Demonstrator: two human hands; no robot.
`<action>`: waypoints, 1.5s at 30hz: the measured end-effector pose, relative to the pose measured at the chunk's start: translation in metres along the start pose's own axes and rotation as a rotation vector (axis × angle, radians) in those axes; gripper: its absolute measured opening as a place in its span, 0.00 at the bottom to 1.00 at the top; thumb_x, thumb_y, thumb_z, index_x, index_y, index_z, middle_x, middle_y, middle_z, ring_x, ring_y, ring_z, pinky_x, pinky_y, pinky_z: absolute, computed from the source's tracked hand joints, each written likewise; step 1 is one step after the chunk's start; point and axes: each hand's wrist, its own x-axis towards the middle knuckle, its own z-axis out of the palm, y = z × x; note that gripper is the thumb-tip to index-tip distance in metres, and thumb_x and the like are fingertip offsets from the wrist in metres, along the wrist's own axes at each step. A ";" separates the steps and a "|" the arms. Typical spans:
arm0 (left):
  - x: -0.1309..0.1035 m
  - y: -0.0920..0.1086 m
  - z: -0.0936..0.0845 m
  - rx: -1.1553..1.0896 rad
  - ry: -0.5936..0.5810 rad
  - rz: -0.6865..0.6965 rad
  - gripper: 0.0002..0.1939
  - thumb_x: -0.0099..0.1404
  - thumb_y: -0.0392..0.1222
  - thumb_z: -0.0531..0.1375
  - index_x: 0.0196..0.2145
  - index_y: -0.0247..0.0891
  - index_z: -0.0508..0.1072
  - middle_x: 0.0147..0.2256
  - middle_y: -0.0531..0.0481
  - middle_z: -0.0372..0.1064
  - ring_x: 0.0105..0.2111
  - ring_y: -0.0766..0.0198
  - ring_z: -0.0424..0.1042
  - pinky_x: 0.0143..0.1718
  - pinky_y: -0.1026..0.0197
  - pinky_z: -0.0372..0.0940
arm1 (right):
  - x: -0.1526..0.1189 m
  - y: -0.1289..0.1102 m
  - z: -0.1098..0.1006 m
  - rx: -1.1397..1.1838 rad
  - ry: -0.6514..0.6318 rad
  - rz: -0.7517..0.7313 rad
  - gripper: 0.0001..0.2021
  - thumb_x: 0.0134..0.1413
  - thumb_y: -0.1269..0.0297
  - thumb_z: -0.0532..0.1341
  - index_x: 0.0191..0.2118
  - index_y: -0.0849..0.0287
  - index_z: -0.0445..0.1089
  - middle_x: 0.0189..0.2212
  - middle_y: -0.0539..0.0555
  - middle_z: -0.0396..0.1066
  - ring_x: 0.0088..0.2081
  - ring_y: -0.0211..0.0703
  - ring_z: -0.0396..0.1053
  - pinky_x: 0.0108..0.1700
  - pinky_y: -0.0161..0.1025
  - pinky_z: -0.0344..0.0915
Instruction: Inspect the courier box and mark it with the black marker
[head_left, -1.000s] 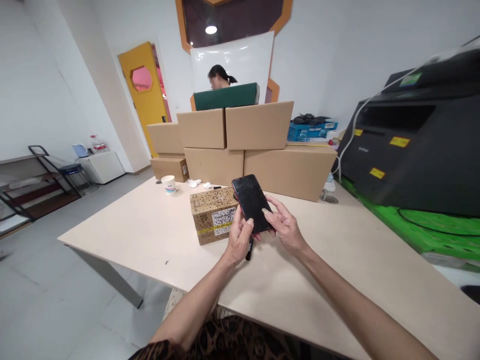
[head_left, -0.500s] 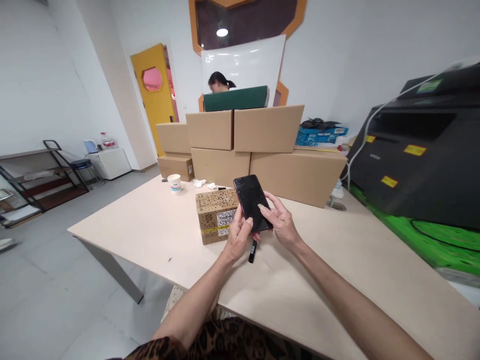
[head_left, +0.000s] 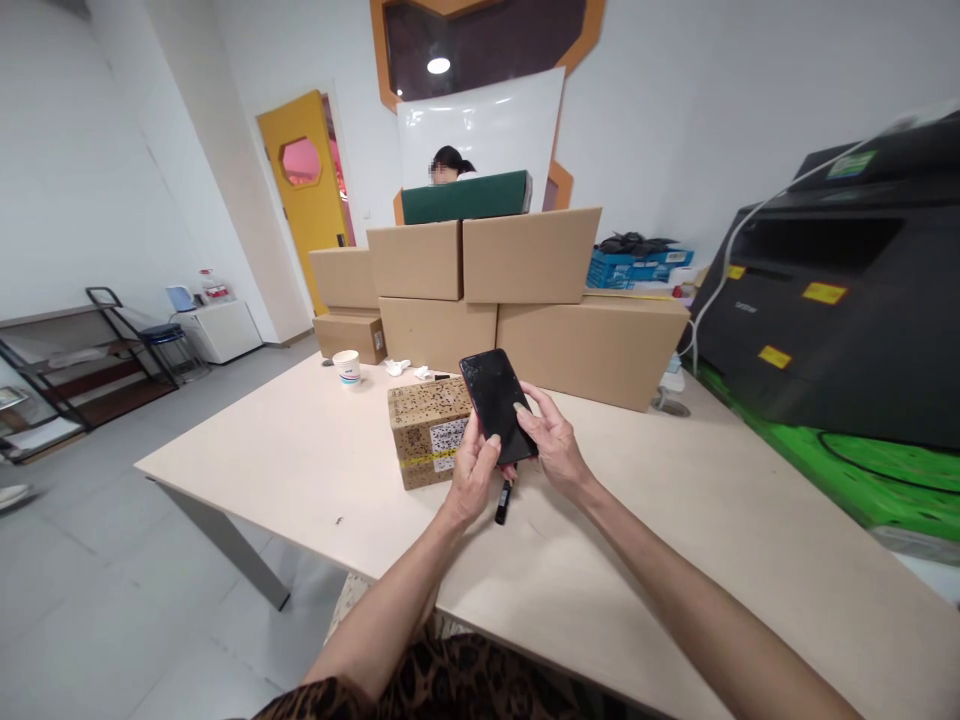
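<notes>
Now the right hand rests its thumb slightly farther up the phone than a second ago, so handling seems ongoing; its fingers and the left hand's pinch it above the counter, right of the speckled box.

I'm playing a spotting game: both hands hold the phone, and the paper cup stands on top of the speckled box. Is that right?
Not quite: the head view shows the paper cup on the table, not on the speckled box. The left hand and right hand do both hold the phone.
</notes>
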 end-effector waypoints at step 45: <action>-0.004 -0.007 -0.005 0.060 -0.002 0.097 0.44 0.72 0.64 0.60 0.75 0.42 0.50 0.34 0.52 0.74 0.26 0.69 0.72 0.32 0.63 0.69 | 0.037 0.077 -0.125 -0.410 0.861 0.157 0.18 0.48 0.53 0.64 0.42 0.58 0.68 0.25 0.48 0.68 0.25 0.42 0.69 0.26 0.37 0.68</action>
